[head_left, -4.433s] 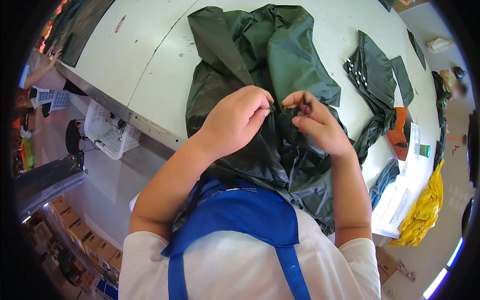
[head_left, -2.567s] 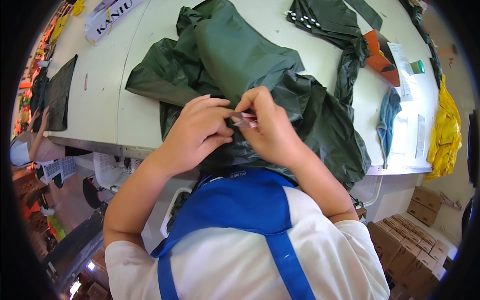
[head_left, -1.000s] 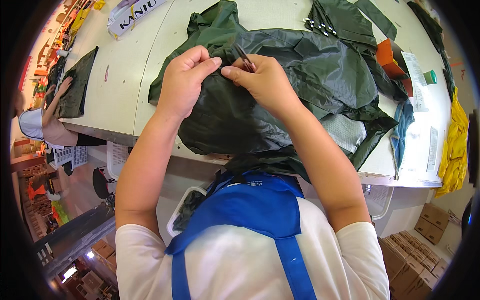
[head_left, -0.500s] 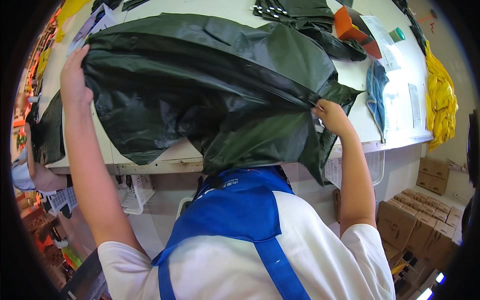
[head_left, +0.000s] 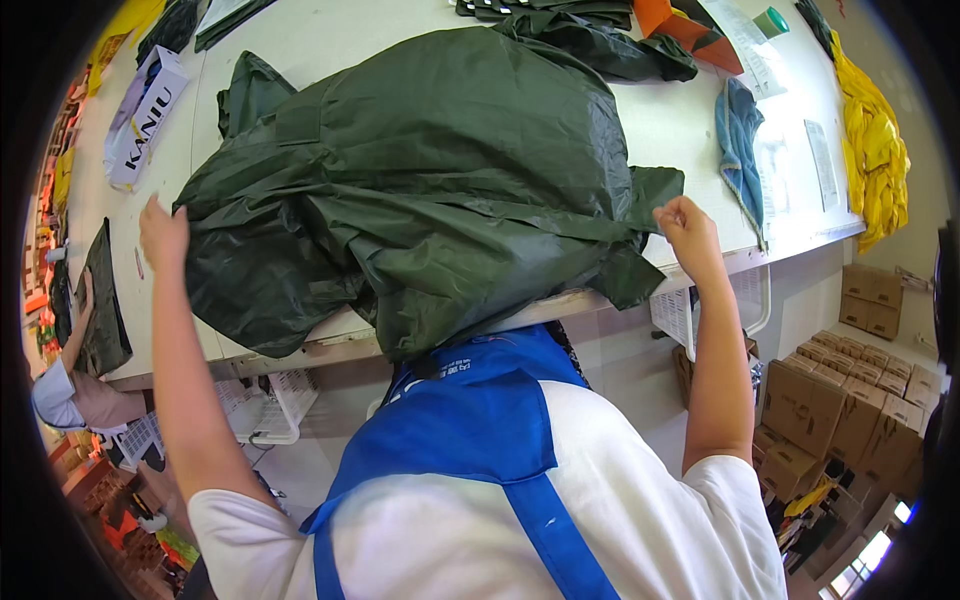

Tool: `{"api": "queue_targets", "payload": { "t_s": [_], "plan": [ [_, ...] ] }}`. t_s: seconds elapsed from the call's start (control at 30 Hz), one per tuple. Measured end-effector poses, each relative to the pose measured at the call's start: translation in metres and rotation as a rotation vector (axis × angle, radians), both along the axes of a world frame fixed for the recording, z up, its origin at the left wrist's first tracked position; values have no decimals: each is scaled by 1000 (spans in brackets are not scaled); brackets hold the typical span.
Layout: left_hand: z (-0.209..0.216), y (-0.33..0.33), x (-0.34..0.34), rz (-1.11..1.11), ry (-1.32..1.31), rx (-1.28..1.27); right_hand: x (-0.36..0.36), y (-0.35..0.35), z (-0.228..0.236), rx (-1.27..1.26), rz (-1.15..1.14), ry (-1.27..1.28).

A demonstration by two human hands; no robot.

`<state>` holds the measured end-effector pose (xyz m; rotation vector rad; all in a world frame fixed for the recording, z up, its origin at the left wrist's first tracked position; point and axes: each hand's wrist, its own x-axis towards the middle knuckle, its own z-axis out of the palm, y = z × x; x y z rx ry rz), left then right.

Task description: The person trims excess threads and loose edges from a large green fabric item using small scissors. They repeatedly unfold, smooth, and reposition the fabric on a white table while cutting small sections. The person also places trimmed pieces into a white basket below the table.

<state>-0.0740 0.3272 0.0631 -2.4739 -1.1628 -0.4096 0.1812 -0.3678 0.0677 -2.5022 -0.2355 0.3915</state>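
A dark green raincoat (head_left: 450, 170) of thin, shiny fabric lies puffed and creased across the white table (head_left: 215, 120), its lower folds hanging over the near edge. At its left end, my left hand (head_left: 163, 237) has thumb and fingers closed at the fabric's corner. My right hand (head_left: 688, 235) is closed in a pinch at the right end, beside a narrow flap of the coat. The fabric under the upper layer is hidden.
Behind the coat lie more dark green garments (head_left: 620, 50) and an orange box (head_left: 685, 35). A blue cloth (head_left: 740, 150) and yellow garments (head_left: 870, 140) are right. A white box (head_left: 145, 125) sits left, near another person's arm (head_left: 75, 325). Cartons (head_left: 850, 400) stand lower right.
The raincoat has turned over, from its dark side with a fastening strip to a plain green side, and billows on the table. My left hand has come down toward me; the right shifted slightly right.
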Motion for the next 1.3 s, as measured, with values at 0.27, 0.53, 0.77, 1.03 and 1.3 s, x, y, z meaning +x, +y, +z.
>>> {"api": "queue_targets", "payload": {
  "t_s": [0.27,0.53,0.77,1.03,1.3],
  "plan": [
    [-12,-345,120,-1246,197,-815,-3,21,-37,42,151,152],
    [-74,-354,104,-1195,383,-848,-21,26,-61,-38,160,130],
    [-89,-354,103,-1263,312,-651,-19,31,-64,-116,169,219],
    [-88,-358,107,-1265,365,-626,-21,31,-75,-184,239,185],
    [-64,-349,107,-1181,459,-612,-15,25,-73,-134,300,-72]
  ]
}}
